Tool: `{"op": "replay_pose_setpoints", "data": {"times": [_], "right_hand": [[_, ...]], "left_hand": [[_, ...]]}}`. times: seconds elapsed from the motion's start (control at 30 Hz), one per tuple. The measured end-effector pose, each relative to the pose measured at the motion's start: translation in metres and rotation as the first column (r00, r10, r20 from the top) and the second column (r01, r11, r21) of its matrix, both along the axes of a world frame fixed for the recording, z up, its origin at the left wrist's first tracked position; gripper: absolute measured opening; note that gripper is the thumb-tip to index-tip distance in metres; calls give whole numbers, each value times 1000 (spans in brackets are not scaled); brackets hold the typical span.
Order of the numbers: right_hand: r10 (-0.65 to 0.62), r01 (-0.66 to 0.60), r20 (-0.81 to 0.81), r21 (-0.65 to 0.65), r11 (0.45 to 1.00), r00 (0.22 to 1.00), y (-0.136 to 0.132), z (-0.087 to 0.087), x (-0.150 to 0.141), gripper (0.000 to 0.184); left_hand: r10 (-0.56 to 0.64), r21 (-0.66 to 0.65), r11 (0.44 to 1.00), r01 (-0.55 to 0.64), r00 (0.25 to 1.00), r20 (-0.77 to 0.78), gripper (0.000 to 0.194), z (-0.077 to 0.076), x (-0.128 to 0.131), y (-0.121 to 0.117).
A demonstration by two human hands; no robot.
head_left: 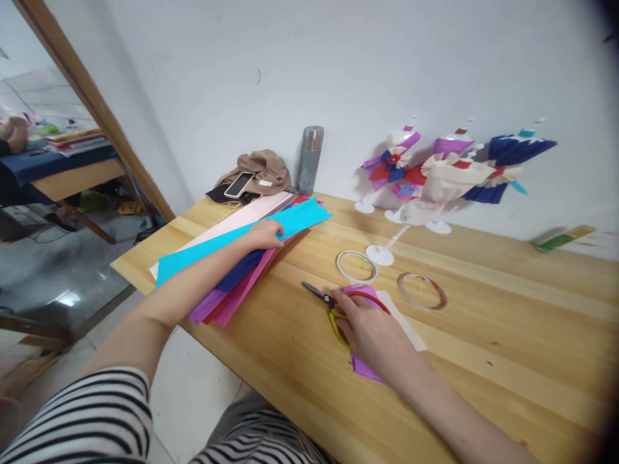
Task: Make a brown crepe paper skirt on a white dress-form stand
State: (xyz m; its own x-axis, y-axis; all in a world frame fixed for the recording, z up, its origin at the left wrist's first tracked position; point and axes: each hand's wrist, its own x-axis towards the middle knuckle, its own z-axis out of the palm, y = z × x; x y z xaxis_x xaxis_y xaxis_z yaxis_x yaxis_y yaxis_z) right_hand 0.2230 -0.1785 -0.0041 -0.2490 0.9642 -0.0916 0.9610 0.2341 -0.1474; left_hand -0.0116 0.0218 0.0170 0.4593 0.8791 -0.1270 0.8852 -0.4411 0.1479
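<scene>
My left hand (265, 234) reaches across a stack of long paper sheets. Its fingers are curled closed at the near edge of the top sheet, a bright blue crepe paper (300, 218). Beneath it fan out dark blue (232, 276), purple, red and pink sheets (242, 295). In my right hand (370, 328) are scissors with red and yellow handles (334, 322); their blades look shut and point away to the left. Under that hand lie a folded purple paper (366, 368) and a white strip (405, 324), both partly covered.
Two tape rolls (356, 281) (442, 298) lie beyond my right hand. Small dress forms in paper outfits (445, 183) stand by the wall. A flask (310, 161), a brown cloth bundle (268, 171) and a phone (239, 185) sit at the wooden table's (290, 361) back left.
</scene>
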Motion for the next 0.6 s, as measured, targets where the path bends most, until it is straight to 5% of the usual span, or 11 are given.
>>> {"op": "replay_pose_setpoints", "data": {"times": [0.17, 0.3, 0.47, 0.6], "right_hand": [[-10, 17, 214, -32, 999, 977, -5, 14, -14, 34], [4, -1, 290, -10, 1000, 957, 0, 17, -22, 25], [310, -330, 160, 112, 937, 937, 42, 22, -56, 27], [443, -460, 132, 160, 874, 887, 87, 18, -88, 29]], "left_hand": [[22, -30, 999, -18, 988, 152, 9, -6, -9, 6], [26, -54, 998, -12, 965, 259, 13, -10, -17, 13], [53, -143, 990, 0, 929, 367, 25, -9, -27, 23], [108, -219, 976, -6, 882, 458, 27, -6, -37, 23]]}}
